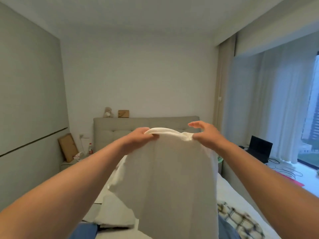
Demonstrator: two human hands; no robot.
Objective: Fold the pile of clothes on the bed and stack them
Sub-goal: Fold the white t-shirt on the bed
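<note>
I hold one big, soft white cloth top [172, 178] up in the air in front of me, over the wide bed with the white sheet [241, 199]. My left hand [139, 138] has its fingers curled tight round the top edge. My right hand [206, 133] pinches the other corner with thumb and one finger — the rest of its fingers stick out straight.

I think that small pinch could slip, and then the top would flop down in a crumple on the pile. The hanging part also hides the bed, so I could lay it down crooked.

On the bed below I count one checked cloth [240, 219] on the right, some blue cloth [84, 230] near me, and white folded things [114, 214] on the left — I cannot tell how many. Far back, one small stuffed toy [108, 112] sits on the one grey padded headboard [138, 125].
</note>
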